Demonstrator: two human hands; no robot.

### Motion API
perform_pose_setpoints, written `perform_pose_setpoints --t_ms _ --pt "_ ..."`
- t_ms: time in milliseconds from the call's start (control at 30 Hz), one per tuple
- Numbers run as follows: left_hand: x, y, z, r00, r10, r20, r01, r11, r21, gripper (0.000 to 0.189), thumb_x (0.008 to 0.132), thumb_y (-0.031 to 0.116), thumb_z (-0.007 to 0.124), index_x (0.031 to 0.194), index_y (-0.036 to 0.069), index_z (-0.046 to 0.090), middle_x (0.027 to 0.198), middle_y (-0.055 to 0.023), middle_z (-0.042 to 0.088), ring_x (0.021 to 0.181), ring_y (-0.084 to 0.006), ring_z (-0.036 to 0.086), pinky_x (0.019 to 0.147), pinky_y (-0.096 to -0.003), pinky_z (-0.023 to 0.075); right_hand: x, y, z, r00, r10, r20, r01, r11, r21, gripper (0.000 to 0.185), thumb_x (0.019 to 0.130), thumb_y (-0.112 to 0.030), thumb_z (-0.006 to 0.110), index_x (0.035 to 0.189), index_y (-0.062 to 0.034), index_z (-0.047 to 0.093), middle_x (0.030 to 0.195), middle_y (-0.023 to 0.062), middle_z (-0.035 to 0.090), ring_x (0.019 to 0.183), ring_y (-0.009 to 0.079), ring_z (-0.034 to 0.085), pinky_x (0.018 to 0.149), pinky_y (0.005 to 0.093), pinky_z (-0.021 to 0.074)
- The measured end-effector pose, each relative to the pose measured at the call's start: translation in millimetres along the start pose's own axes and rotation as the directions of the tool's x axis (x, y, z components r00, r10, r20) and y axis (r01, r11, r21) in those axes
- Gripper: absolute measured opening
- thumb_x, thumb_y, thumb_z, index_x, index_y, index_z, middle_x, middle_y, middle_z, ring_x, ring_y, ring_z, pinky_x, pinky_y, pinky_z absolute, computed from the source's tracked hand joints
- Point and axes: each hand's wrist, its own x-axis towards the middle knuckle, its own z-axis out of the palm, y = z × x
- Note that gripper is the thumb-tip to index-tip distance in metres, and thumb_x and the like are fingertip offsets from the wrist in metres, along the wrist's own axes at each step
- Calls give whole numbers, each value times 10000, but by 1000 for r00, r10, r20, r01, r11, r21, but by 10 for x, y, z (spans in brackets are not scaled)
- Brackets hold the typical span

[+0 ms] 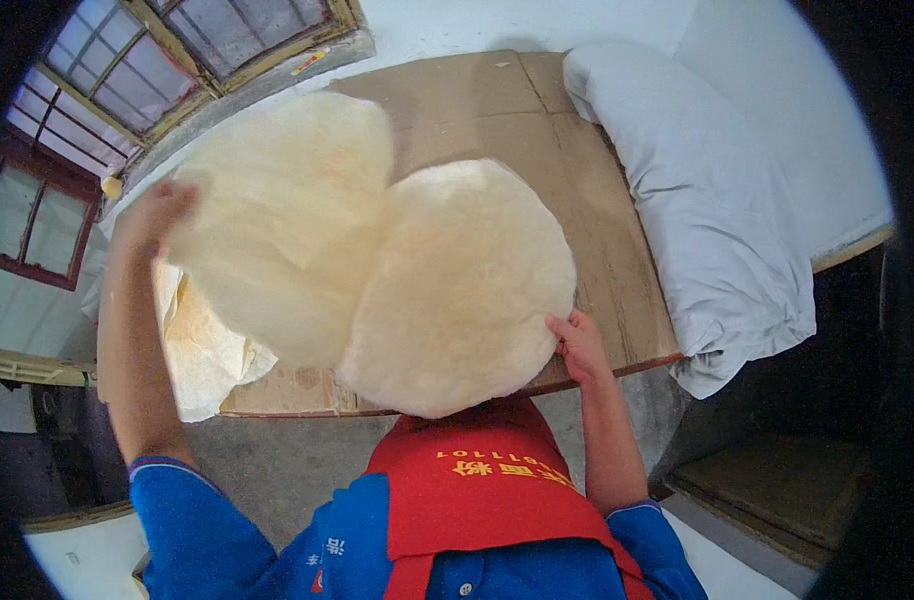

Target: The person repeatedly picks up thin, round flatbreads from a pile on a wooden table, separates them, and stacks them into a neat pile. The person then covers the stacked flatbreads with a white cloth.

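Two large, thin, pale round sheets, perhaps flatbread, overlap before me. The right sheet reaches over the table's front edge, and my right hand pinches its lower right rim between thumb and fingers. The left sheet looks slightly blurred, and my left hand is at its left edge. Blur hides whether those fingers grip it. Under my left forearm and the left sheet lie further pale, folded sheets at the table's left end.
Brown cardboard covers the wooden table. A long bundle in white cloth lies along its right side, partly over the edge. A barred window with a sill stands behind at the left, next to a white wall.
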Motion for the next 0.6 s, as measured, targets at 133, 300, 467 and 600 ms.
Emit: perform_pose_setpoints --t_ms 133,300,467,600 --pt "267 -44 -1159 957 154 -246 -87 961 261 201 820 218 528 874 25 550 682 -11 539 546 -108 469 497 -257 393 48 -48 -53 996 -38 -78 25 987 -156 281 818 -150 541 1052 -2 494 988 88 574 863 158 558 714 290 459" --pt "-125 1094 -486 762 618 -195 -455 724 518 264 794 99 501 1053 54 487 700 -120 587 586 -168 551 533 -316 441 -183 -311 42 981 -23 193 -39 950 309 334 874 -248 455 1105 -7 458 1060 86 542 941 176 539 792 324 453" --pt "-656 1219 1031 794 603 71 -559 680 475 210 817 124 392 933 -3 512 787 -242 561 775 -359 555 690 -454 418 -175 -336 250 995 -23 100 31 997 -71 481 881 -412 379 1165 -26 415 1090 82 522 995 183 506 838 340 423" --pt "-1370 1276 2396 700 565 437 -649 759 59 242 771 156 472 925 -17 543 889 -236 542 815 -359 544 722 -428 436 -200 -461 506 983 -30 181 -2 985 173 510 856 -406 451 1204 -41 383 1120 78 499 999 183 494 825 334 427"
